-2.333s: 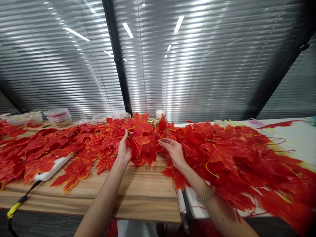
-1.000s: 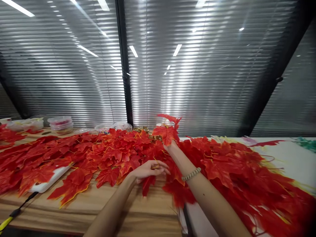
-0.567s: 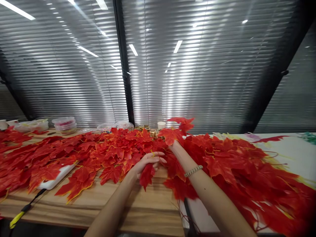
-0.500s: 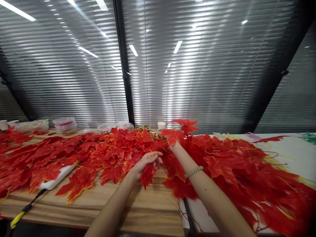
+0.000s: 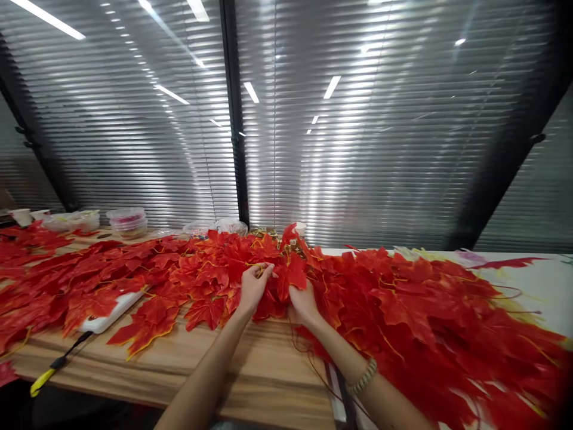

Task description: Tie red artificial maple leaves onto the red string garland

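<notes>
My left hand (image 5: 253,289) is closed, thumb and finger pinched on the thin yellow stem (image 5: 256,264) of an artificial maple leaf. Just to its right, my right hand (image 5: 304,303) wears a beaded bracelet (image 5: 364,376) on the wrist and is closed on a red artificial maple leaf (image 5: 295,272), which covers most of its fingers. Both hands are over the near edge of a thick heap of red artificial maple leaves (image 5: 210,275). A brown cord (image 5: 313,364) hangs below my right hand over the wooden tabletop (image 5: 268,352).
More red leaves (image 5: 412,304) spread over a white surface (image 5: 550,286) at the right. A white power strip (image 5: 114,313) with a black and yellow cable lies at the left. Clear plastic tubs (image 5: 128,223) and a paper cup (image 5: 299,229) stand along the back by the window blinds.
My right hand has come down and left, close to my left hand, bringing a leaf. My left hand has risen slightly, and the leaf that hung under it no longer shows there.
</notes>
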`<state>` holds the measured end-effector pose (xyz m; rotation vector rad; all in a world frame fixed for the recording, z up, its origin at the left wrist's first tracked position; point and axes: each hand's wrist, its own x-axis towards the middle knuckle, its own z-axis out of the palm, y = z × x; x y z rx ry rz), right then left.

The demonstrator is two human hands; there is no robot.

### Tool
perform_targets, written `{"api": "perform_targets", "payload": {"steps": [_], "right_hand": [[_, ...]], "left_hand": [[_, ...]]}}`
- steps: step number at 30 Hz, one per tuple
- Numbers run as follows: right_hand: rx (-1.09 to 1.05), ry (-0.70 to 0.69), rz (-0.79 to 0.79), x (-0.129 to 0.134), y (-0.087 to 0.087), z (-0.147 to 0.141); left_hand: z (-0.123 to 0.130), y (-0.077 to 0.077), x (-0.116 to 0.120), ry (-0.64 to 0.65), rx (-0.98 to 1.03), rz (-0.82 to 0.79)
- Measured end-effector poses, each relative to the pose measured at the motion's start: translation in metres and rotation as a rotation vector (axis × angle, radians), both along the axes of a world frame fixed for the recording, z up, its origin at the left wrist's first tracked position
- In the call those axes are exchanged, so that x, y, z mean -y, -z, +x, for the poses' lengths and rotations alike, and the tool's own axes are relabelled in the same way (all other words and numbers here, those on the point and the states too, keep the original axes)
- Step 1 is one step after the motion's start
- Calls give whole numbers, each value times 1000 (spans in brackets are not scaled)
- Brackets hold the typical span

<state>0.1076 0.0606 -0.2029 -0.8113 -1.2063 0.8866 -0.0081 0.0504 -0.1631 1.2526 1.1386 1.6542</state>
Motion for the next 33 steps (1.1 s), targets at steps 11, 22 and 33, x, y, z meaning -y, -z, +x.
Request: {"api": "perform_targets", "payload": {"steps": [11,22,33], "right_hand": [[111,246,349,33,-31,22],[146,-102,101,15,0,13],[-137,-219,-95,18,-4,13]], "left_hand": [[8,6,-1,-9,-163,44],[11,1,8,446,-172,-91],[11,12,7,508,-345,-83]]}}
